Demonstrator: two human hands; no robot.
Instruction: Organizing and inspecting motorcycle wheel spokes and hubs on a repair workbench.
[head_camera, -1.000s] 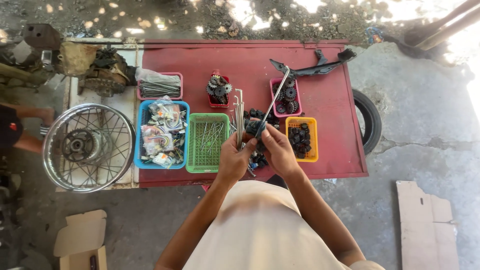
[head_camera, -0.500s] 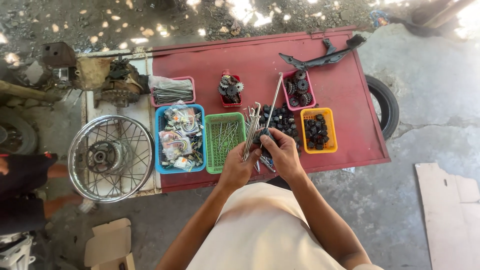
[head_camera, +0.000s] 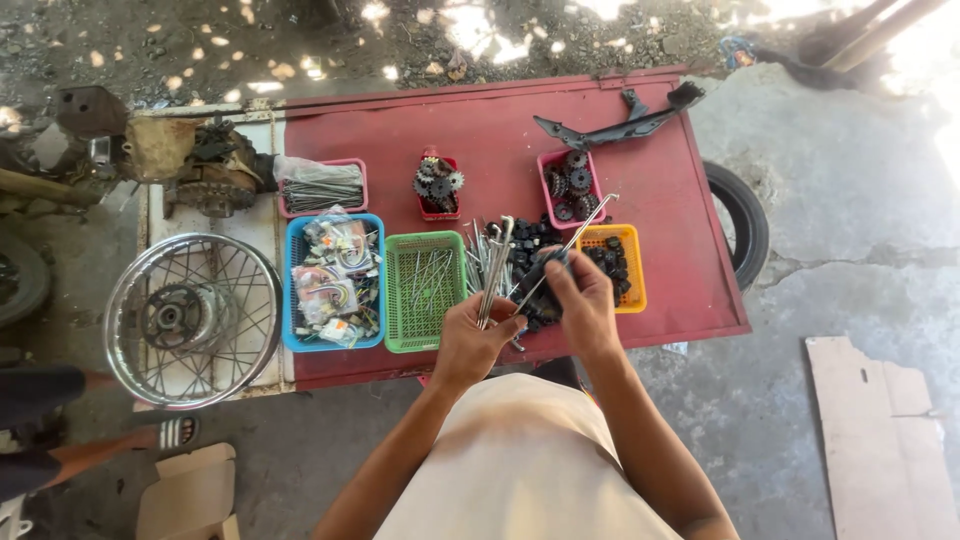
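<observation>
Between the hands, over the near edge of the tabletop (head_camera: 660, 200), the left hand (head_camera: 470, 340) grips a bundle of spokes (head_camera: 492, 265) upright while the right hand (head_camera: 585, 300) pinches a single spoke (head_camera: 575, 240) slanting away. It looks like sorting; next the single spoke needs a place, perhaps the green basket (head_camera: 425, 335) just left.
</observation>
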